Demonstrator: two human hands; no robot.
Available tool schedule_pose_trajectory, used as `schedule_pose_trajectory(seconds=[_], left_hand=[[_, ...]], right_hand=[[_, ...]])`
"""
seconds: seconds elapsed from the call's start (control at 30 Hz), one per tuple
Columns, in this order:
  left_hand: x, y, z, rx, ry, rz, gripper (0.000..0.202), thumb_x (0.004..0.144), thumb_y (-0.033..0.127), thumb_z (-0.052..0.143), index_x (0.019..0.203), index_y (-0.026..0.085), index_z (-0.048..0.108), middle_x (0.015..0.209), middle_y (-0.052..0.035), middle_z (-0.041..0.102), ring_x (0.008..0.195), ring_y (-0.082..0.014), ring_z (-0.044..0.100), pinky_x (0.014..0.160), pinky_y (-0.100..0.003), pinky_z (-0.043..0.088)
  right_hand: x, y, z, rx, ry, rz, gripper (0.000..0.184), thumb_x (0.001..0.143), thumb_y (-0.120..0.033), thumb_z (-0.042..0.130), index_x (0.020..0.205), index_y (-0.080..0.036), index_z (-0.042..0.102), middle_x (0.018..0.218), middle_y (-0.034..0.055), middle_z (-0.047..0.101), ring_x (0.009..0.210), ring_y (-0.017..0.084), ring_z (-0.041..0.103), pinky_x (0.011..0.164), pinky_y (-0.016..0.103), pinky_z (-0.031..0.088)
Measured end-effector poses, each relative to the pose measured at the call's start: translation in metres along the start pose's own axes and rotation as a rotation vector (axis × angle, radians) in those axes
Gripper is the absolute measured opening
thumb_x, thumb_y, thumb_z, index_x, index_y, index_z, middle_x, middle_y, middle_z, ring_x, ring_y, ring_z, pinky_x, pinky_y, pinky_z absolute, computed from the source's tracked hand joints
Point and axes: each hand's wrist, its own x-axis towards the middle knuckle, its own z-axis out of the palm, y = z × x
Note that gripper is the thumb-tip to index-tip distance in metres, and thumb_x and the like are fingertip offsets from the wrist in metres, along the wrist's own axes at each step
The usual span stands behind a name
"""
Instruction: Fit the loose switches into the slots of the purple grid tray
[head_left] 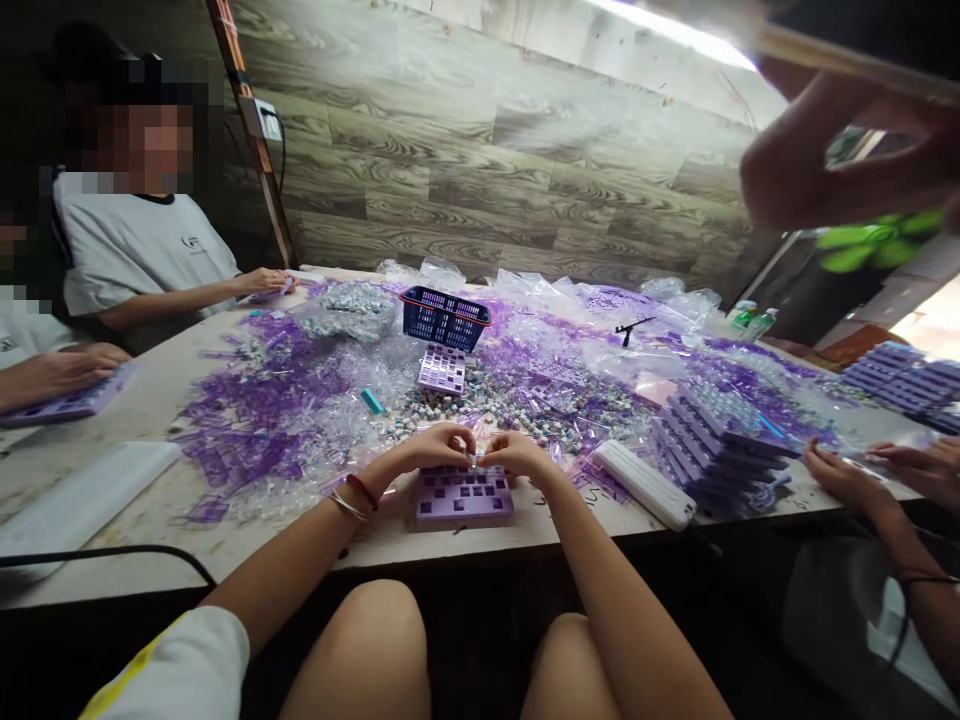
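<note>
Close together at the table's front edge, my left hand (444, 446) and my right hand (516, 454) have their fingertips pinched on a small whitish piece (473, 461), whose kind is too small to tell. Directly beneath them lies a purple frame (465, 506) with rows of square holes, its far edge partly covered by my fingers. Beyond my hands, a second, lighter frame with square holes (442, 370) leans against a dark blue plastic basket (445, 320). Many small white, grey and blue pieces (487, 402) are heaped around that frame.
Piles of purple clear plastic pieces (262, 440) cover the table's middle. A white bar-shaped device (645, 484) and stacked purple frames (709, 450) stand on the right. A white panel (90, 495) lies left. Co-workers' hands (67, 375) work at both sides; a blurred hand (840, 150) looms upper right.
</note>
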Motion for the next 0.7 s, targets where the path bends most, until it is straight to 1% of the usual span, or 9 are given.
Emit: schedule_pose_trajectory(seconds=[0.1,0.2,0.27,0.37,0.5,0.6,0.7], left_hand=[[-0.002,-0.001,-0.002,0.012,0.074,0.026,0.023,0.069,0.03,0.063,0.083,0.013,0.063,0.074,-0.0002,0.059,0.064,-0.0111,0.05,0.056,-0.02,0.036],[-0.002,-0.003,-0.005,0.12,0.154,0.075,0.02,0.07,0.03,0.061,0.082,0.013,0.063,0.077,-0.0009,0.059,0.065,-0.0107,0.048,0.057,-0.02,0.036],[-0.001,-0.004,-0.005,0.213,0.154,0.12,0.02,0.071,0.03,0.062,0.083,0.013,0.064,0.083,-0.0022,0.059,0.071,-0.0122,0.049,0.059,-0.02,0.037],[0.0,-0.006,-0.001,0.319,0.13,0.176,0.02,0.073,0.028,0.062,0.088,0.014,0.064,0.09,-0.0038,0.059,0.079,-0.0143,0.051,0.064,-0.021,0.04],[0.0,-0.008,0.004,0.377,0.124,0.209,0.019,0.073,0.018,0.058,0.091,0.014,0.062,0.09,-0.004,0.063,0.078,-0.0144,0.054,0.069,-0.023,0.042],[-0.001,-0.007,0.006,0.419,0.129,0.237,0.022,0.069,0.011,0.055,0.09,0.015,0.062,0.089,-0.003,0.064,0.08,-0.0148,0.055,0.071,-0.023,0.041],[-0.003,-0.006,0.006,0.448,0.139,0.252,0.027,0.066,0.008,0.054,0.091,0.016,0.063,0.088,-0.0023,0.064,0.079,-0.0148,0.055,0.071,-0.023,0.041]], right_hand=[[0.004,0.0,-0.002,-0.005,-0.006,0.012,0.016,0.067,-0.019,0.07,0.062,-0.016,0.056,0.046,-0.0076,0.043,0.045,0.007,0.043,0.044,0.018,0.038],[0.008,-0.002,-0.002,-0.027,-0.006,0.018,0.017,0.065,-0.016,0.072,0.059,-0.015,0.056,0.044,-0.0074,0.043,0.044,0.007,0.044,0.044,0.018,0.039],[0.008,-0.002,-0.001,-0.045,-0.001,0.011,0.017,0.065,-0.015,0.072,0.058,-0.014,0.056,0.043,-0.0075,0.042,0.043,0.007,0.043,0.044,0.018,0.038],[0.005,0.001,0.002,-0.06,0.03,-0.022,0.015,0.068,-0.019,0.07,0.06,-0.014,0.058,0.043,-0.0075,0.043,0.041,0.007,0.043,0.043,0.018,0.036],[0.0,0.006,0.006,-0.081,0.086,-0.064,0.013,0.072,-0.025,0.068,0.066,-0.014,0.062,0.045,-0.007,0.046,0.042,0.007,0.045,0.044,0.018,0.034],[-0.001,0.005,0.007,-0.102,0.114,-0.079,0.012,0.07,-0.024,0.071,0.067,-0.014,0.064,0.05,-0.0054,0.051,0.047,0.007,0.049,0.046,0.018,0.034],[-0.001,0.002,0.006,-0.115,0.121,-0.072,0.01,0.068,-0.023,0.071,0.07,-0.014,0.065,0.054,-0.0041,0.055,0.048,0.008,0.05,0.046,0.017,0.035]])
